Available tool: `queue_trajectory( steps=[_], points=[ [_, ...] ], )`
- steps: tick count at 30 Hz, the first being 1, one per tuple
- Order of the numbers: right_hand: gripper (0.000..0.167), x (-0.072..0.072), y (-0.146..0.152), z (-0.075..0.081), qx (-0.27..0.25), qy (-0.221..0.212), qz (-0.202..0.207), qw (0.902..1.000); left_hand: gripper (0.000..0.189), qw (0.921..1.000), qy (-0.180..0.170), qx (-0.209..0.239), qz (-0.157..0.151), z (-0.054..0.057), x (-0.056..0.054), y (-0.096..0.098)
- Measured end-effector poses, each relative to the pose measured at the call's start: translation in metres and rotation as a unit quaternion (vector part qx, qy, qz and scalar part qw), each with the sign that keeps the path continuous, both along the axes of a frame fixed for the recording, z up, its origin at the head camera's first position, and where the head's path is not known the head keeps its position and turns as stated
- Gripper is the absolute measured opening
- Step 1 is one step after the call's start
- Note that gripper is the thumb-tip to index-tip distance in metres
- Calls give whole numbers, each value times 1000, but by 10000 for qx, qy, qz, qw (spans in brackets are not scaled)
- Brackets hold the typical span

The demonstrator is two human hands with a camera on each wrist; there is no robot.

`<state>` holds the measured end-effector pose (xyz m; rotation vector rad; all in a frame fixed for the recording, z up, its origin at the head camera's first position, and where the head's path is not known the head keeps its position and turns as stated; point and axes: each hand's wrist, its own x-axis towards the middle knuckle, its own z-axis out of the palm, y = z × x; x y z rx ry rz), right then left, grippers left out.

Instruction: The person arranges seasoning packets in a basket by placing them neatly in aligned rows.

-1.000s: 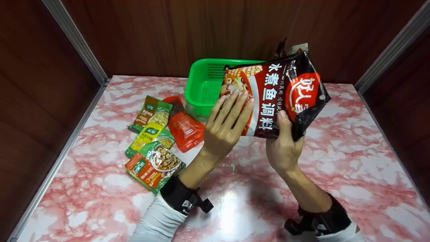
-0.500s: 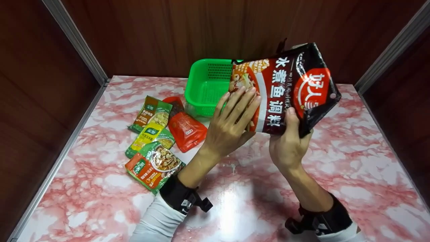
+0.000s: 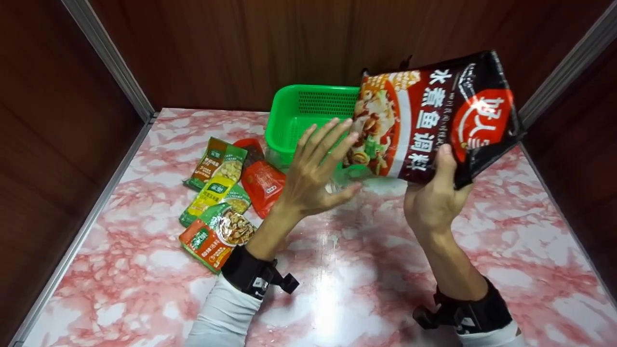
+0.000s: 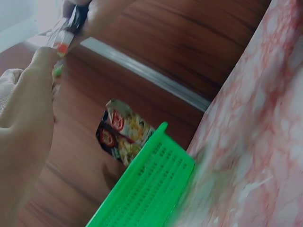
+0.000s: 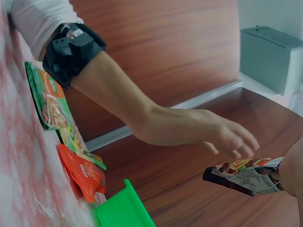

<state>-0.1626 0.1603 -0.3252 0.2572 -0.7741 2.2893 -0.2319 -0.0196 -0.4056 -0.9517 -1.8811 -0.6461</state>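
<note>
My right hand [image 3: 436,202] grips the lower edge of a large black and red seasoning packet [image 3: 409,130], thumb on its printed front, and holds it up above the table. My left hand [image 3: 313,173] has its fingers spread, fingertips right at the packet's left edge. Behind the packet stands a green plastic basket [image 3: 284,120], partly hidden in the head view. In the left wrist view, dark and patterned packets [image 4: 125,132] stick up out of the basket. The right wrist view shows the held packet [image 5: 248,177] nearly edge-on, with the left hand [image 5: 227,137] over it.
Left on the pink marbled table [image 3: 135,284] lie several seasoning packets: a brown-green one [image 3: 217,164], a yellow-green one [image 3: 212,197], an orange-green one [image 3: 217,236] and red ones [image 3: 262,183]. Dark wood panels [image 3: 231,53] wall the table at the back and sides.
My right hand has carried the seasoning packet to the right and slightly up. My left hand, earlier flat over the packet's front, has come away to its left edge with fingers spread.
</note>
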Motion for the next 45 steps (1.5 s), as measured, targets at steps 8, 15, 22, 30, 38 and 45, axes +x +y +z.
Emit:
queue_trajectory(
  steps=[8, 15, 22, 30, 38, 45],
  points=[
    [42, -1, 4, 3, -50, -10, -18, 10000, 65, 9942, -724, -248, 758, -18, -20, -19],
    [43, -2, 5, 3, -50, -29, -112, 9999, 59, 9836, -1481, -322, 979, -37, -33, -31],
    [43, -3, 7, 3, 49, -117, -178, 9998, 55, 9648, -2256, -560, 1233, -55, -42, -41],
    [42, -5, 10, 3, 324, -155, -133, 9993, 56, 9495, -2682, -865, 1380, -70, -46, -48],
    [41, -6, 10, 5, 378, -109, -70, 9992, 43, 9535, -2261, -992, 1728, -76, -47, -47],
    [42, -6, 10, 6, 322, -138, -65, 9994, 35, 9544, -2059, -989, 1923, -81, -51, -45]
  ],
)
